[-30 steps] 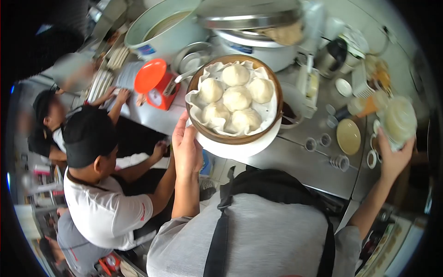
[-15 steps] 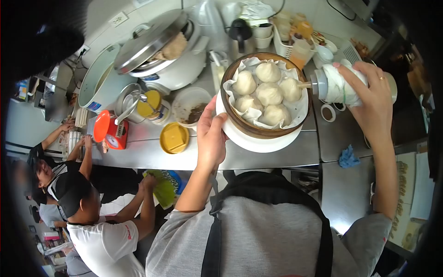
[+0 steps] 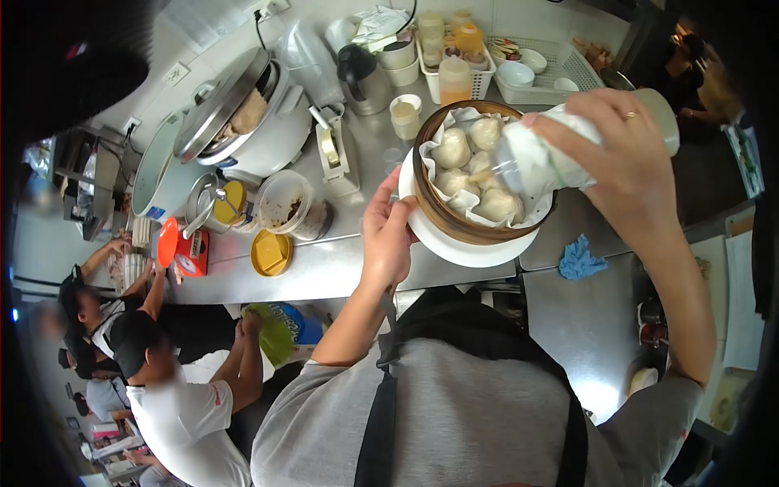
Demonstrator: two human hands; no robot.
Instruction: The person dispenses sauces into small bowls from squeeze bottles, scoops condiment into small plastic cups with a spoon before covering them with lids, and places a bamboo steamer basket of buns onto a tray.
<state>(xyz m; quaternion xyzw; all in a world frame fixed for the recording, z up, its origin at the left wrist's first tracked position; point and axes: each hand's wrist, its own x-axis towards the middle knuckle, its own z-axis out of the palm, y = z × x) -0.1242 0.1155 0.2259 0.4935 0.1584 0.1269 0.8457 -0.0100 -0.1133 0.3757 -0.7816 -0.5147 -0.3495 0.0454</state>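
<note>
My left hand (image 3: 388, 243) is closed on the edge of a white plate (image 3: 487, 255), its thumb on top beside the steamer wall. On that plate sits a round bamboo steamer (image 3: 442, 215) lined with white paper. Several pale, pleated dumplings (image 3: 452, 149) lie inside. My right hand (image 3: 629, 158) grips a squeeze bottle (image 3: 659, 122) wrapped in white cloth. The bottle is tilted, with its clear nozzle end low over the dumplings and hiding some of them. Whether anything flows from it I cannot tell.
Behind stand a rice cooker (image 3: 272, 134), a tape dispenser (image 3: 334, 154), a dark-topped jug (image 3: 363, 85) and a basket of bottles (image 3: 479, 81). A blue cloth (image 3: 581, 258) lies to the right. At left are a red scale (image 3: 192, 253) and a co-worker in white (image 3: 191, 422).
My right hand has moved the bottle left, from the steamer's right rim to over the dumplings. The view has shifted, and the steamer and plate appear slightly farther right.
</note>
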